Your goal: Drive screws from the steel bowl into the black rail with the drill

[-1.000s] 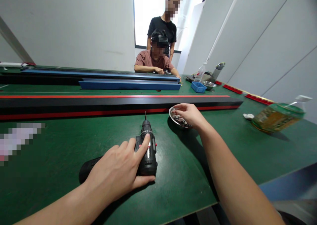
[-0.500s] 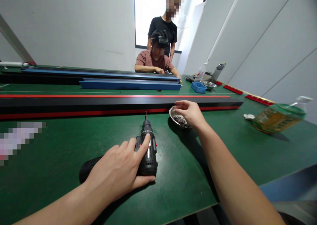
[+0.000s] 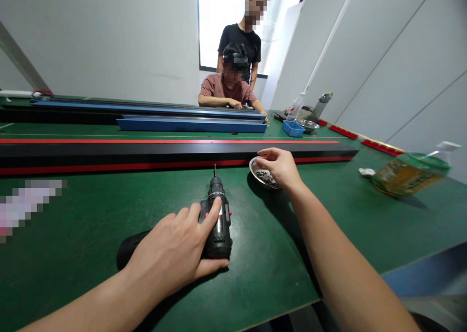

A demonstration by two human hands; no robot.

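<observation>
A black cordless drill lies on its side on the green table, its thin bit pointing away from me. My left hand is wrapped over it, index finger along the top and thumb at its rear end. Over a small metal bowl of small dark screws is my right hand, thumb and index finger curled close together above the rim. Whether anything is between those fingertips is too small to tell. Just behind both lies a long black bar with red edges.
Blue rails lie farther back, with a blue basket and a metal bowl to their right. A large plastic bottle lies at the right. One person sits across the table; another stands behind.
</observation>
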